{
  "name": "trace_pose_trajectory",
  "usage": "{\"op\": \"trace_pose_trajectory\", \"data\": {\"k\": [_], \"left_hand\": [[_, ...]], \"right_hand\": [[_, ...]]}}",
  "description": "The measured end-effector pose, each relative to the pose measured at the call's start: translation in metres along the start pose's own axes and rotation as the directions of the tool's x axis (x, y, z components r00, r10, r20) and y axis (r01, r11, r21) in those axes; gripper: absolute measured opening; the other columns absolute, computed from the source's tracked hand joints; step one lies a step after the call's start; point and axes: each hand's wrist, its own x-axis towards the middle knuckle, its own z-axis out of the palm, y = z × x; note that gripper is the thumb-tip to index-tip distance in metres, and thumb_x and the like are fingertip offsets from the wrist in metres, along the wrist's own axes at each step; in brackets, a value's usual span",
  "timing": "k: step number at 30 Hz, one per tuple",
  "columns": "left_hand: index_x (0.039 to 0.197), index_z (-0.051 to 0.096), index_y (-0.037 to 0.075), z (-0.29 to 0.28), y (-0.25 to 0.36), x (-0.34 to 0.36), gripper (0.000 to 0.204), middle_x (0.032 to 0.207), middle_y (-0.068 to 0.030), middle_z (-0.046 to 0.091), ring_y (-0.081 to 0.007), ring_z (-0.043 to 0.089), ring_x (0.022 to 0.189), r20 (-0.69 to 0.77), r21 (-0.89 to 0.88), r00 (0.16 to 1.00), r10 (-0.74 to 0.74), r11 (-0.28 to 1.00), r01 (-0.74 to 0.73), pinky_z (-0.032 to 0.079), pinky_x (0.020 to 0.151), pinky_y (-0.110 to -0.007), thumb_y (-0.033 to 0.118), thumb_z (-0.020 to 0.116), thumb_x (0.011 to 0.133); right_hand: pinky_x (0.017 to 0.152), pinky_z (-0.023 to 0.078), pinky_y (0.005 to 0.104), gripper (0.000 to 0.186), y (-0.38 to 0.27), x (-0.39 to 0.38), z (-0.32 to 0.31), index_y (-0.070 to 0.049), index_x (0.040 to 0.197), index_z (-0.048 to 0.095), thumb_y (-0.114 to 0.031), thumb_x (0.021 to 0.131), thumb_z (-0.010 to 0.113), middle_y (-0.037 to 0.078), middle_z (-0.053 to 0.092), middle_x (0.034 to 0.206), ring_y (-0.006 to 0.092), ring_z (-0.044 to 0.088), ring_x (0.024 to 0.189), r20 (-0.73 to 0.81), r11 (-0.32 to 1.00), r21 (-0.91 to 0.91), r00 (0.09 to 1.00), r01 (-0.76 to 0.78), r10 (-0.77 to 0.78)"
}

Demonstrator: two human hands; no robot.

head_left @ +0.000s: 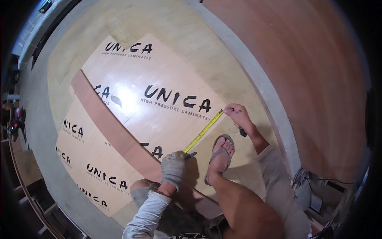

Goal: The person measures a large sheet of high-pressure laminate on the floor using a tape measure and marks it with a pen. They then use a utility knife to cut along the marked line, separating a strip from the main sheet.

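Note:
My left hand point(172, 168) in a grey glove is closed at the lower end of an extended yellow tape measure point(203, 130), with a dark blue pen-like tool point(190, 155) sticking out from its fingers. My bare right hand point(238, 117) pinches the tape's upper end at the edge of a pale printed laminate sheet point(175, 123). A small black object point(241, 131), too small to name, shows beneath that hand. A long brown strip point(109, 125) lies diagonally over the sheets, passing by my left hand. My sandalled foot point(221, 155) stands beside the tape on the yellowish board point(63, 87).
At the right is a large reddish-brown panel point(302, 79) with a grey edge. Cables point(302, 179) lie at the lower right. Grey floor point(39, 99) shows at the left, with wooden frames point(28, 191) below and small, unclear items point(16, 123) near the rim.

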Motion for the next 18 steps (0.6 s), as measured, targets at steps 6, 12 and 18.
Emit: {"op": "trace_pose_trajectory", "data": {"k": [6,12,18], "left_hand": [[0.109,0.075,0.014,-0.002,0.039,0.052,0.023,0.098,-0.0109,0.073,-0.0331,0.071,0.088,-0.022,-0.143,1.0,0.013,0.99,-0.016,0.057,0.075,-0.051,0.025,0.055,0.103],[0.122,0.076,0.015,-0.012,0.037,0.063,0.028,0.103,-0.012,0.073,-0.0316,0.073,0.088,0.037,-0.061,0.998,0.043,0.997,-0.041,0.059,0.075,-0.048,0.019,0.06,0.099],[0.109,0.077,0.018,0.006,0.021,0.039,0.022,0.097,-0.0124,0.073,-0.0318,0.071,0.089,0.004,-0.09,0.999,-0.034,0.995,0.034,0.057,0.079,-0.048,0.025,0.057,0.103]], "right_hand": [[0.064,0.054,0.0349,0.028,0.005,-0.005,-0.008,-0.006,0.108,0.077,-0.032,0.097,0.075,0.008,0.073,0.084,0.018,0.066,0.065,-0.153,0.984,0.168,0.984,-0.061,0.087],[0.049,0.045,0.0266,0.022,0.027,-0.053,-0.034,-0.002,0.104,0.07,-0.021,0.097,0.079,0.001,0.063,0.078,0.0074,0.051,0.057,0.04,0.808,0.51,0.946,-0.296,0.322],[0.051,0.048,0.0271,0.019,0.053,-0.086,-0.032,-0.007,0.108,0.065,-0.024,0.105,0.073,0.006,0.065,0.092,0.0101,0.057,0.066,0.485,0.296,0.765,0.815,-0.571,0.318]]}}
